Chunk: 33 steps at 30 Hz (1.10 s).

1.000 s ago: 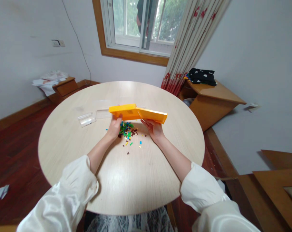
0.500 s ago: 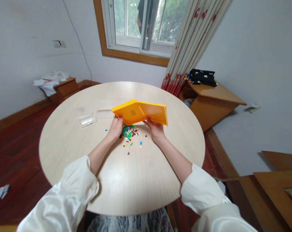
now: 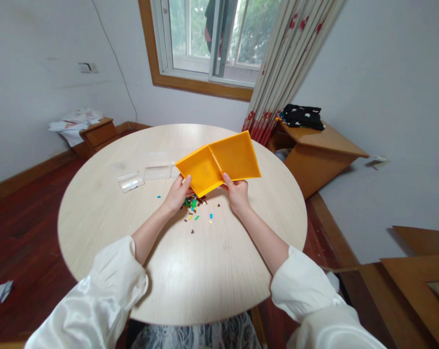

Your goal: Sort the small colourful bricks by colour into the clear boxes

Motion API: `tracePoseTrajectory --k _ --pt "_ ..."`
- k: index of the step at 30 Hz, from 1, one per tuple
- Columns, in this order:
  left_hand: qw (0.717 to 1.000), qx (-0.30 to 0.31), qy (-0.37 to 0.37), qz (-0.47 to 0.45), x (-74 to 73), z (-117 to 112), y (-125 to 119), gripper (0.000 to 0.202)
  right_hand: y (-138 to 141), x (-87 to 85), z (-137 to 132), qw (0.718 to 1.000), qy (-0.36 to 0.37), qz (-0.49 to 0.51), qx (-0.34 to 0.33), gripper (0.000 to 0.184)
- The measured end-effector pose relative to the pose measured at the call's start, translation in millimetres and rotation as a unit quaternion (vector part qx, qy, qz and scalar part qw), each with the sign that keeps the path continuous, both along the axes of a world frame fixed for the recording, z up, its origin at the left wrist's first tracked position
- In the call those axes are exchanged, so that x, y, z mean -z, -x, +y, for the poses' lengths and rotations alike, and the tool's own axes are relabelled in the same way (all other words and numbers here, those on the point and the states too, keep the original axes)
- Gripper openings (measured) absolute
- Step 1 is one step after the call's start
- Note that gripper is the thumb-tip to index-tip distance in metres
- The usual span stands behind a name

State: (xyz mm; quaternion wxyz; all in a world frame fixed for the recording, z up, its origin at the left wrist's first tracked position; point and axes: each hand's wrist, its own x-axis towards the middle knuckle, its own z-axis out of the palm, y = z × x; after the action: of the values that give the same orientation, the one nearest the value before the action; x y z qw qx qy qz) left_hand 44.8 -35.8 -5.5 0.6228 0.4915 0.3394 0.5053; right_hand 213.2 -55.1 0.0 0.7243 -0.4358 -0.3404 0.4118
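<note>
Both hands hold an opened orange hinged case above the round wooden table, its two inner halves turned up toward me. My left hand grips the near edge of the left half. My right hand grips the near edge of the right half. Under and just in front of the case lies a scatter of small coloured bricks, green, blue, yellow and brown, partly hidden by the case and my left hand.
Two small clear plastic boxes lie on the table left of the case. A low wooden cabinet with black cloth stands at the right by the curtain. Another low cabinet with papers sits at the left wall.
The orange case has tipped from nearly edge-on, with its underside toward me, to open side up and facing me. Both hands stayed on its near edge. The bricks have not moved.
</note>
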Motion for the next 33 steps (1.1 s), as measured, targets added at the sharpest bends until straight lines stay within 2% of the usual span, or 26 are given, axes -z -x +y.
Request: tracePoseTrajectory --k 4,11,17,24,26,29,33 --pt "1.0 0.018 -0.004 0.021 -7.5 -5.7 -1.3 0.052 -3.3 0.8 1.8 1.0 0.004 -0.005 0.003 0.045" --pt "0.999 0.034 -0.008 0.04 -10.3 -8.1 -1.5 0.05 -9.5 2.1 5.7 1.0 -0.001 -0.023 0.019 0.042" --pt "0.988 0.111 -0.02 0.107 -16.2 -13.7 -0.7 0.045 -18.6 2.4 8.8 0.997 -0.01 -0.054 0.061 0.041" --pt "0.972 0.158 -0.059 0.162 -21.6 -26.4 -4.4 0.029 -41.3 0.9 15.1 0.991 -0.018 -0.069 0.115 0.045" --pt "0.97 0.165 -0.063 0.168 -21.6 -27.7 -5.2 0.027 -49.0 -1.7 14.9 0.981 -0.017 -0.117 0.153 0.045" --pt "0.97 0.152 -0.064 0.176 -19.3 -24.8 -4.8 0.024 -55.4 -11.1 7.0 0.952 -0.028 -0.217 0.216 0.045" --pt "0.975 0.101 -0.067 0.189 -13.8 -15.5 0.0 0.023 -50.4 -33.9 -25.7 0.899 -0.112 -0.33 0.266 0.042"
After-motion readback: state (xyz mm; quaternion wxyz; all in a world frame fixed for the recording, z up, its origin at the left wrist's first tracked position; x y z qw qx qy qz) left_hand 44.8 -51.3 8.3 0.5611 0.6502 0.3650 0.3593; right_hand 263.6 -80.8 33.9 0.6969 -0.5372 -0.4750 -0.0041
